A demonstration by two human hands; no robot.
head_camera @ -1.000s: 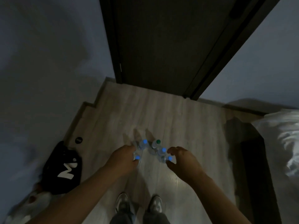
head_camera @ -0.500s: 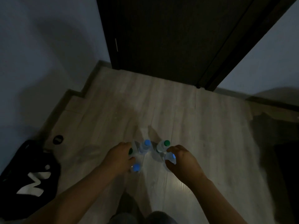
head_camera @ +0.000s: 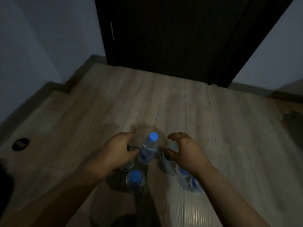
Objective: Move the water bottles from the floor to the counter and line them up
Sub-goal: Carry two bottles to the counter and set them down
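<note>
The floor (head_camera: 180,112) is pale wood-grain planks, matt and streaky, and the bottles stand on it in a tight cluster, all of clear plastic. The middle bottle (head_camera: 148,150) stands upright between the hands, with a round blue cap and a blue-printed label. The near bottle (head_camera: 135,179), also blue-capped, stands just on the person's side of it. The left hand (head_camera: 118,152) curls fingers and thumb round a green-cap bottle (head_camera: 129,147), mostly hidden under the palm, with its thumb just beside the middle bottle. The right hand (head_camera: 185,151) arches claw-like over the right bottles (head_camera: 182,172), its thumb at a green cap. Whether it grips one I cannot tell. Beyond, a flat dark door (head_camera: 164,38) meets a smooth bluish wall (head_camera: 41,38). A small black disc (head_camera: 20,144) lies on the floor at left.
</note>
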